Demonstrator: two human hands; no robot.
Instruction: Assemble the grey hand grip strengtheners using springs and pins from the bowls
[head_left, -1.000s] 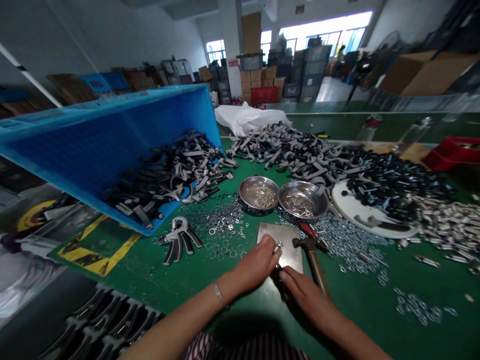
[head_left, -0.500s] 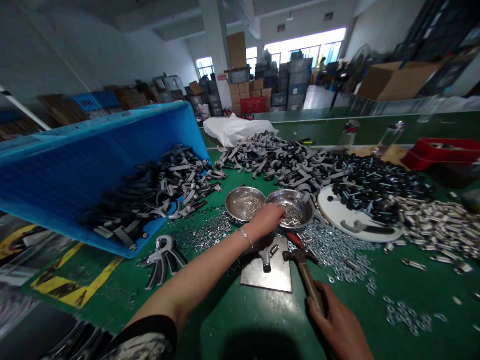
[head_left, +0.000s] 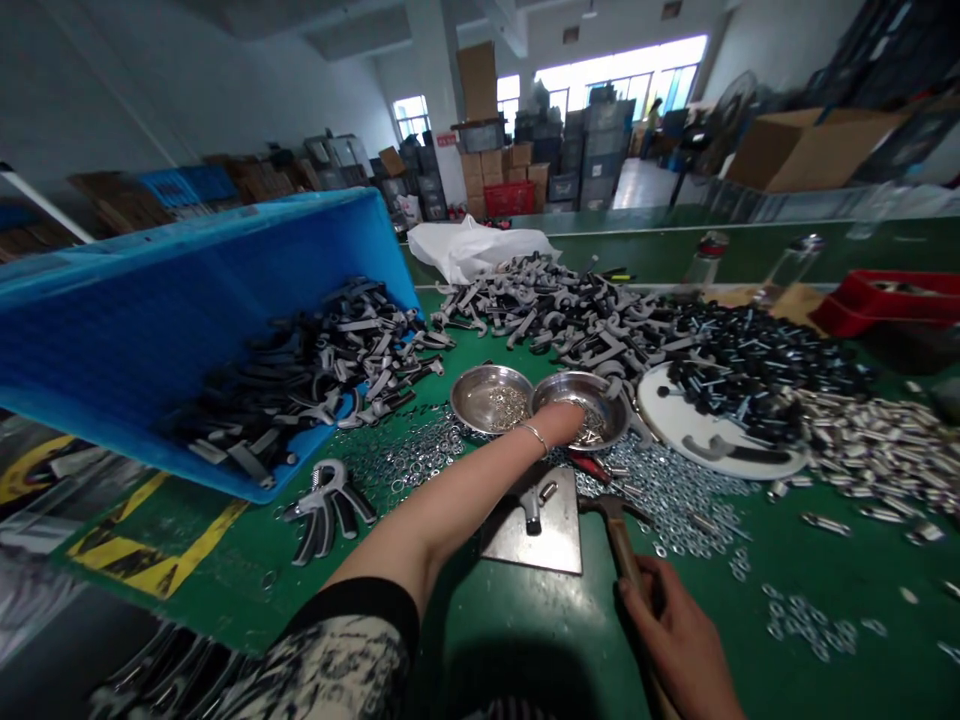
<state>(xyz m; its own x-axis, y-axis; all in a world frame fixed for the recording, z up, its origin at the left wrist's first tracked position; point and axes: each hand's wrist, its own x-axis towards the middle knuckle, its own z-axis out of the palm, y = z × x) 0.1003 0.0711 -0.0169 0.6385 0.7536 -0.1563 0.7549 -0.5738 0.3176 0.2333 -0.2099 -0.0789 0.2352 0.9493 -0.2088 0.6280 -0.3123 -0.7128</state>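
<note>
My left hand (head_left: 561, 424) dips into the right-hand metal bowl (head_left: 622, 432), among small metal pins (head_left: 591, 432); its fingers are hidden behind the hand. My right hand (head_left: 675, 625) is wrapped round the wooden handle of a hammer (head_left: 624, 545), whose head lies by the edge of a flat metal plate (head_left: 544, 552). On that plate rest a grey handle part with a black tip (head_left: 532, 512) and a small metal cylinder (head_left: 549, 491). Beside it sits the left-hand metal bowl (head_left: 469, 398) with small rings. Red-handled pliers (head_left: 589, 465) lie just below the bowls.
A tipped blue crate (head_left: 360, 230) spills grey and black handles at left. An assembled hand grip (head_left: 326, 510) lies in front of it. Loose washers (head_left: 675, 510), metal cylinders (head_left: 877, 440), black-headed bolts (head_left: 757, 360) and a white lid (head_left: 675, 425) fill the right side.
My left hand has pushed further forward and right, deeper into the right-hand bowl. My right hand keeps hold of the hammer, its head shifted slightly right.
</note>
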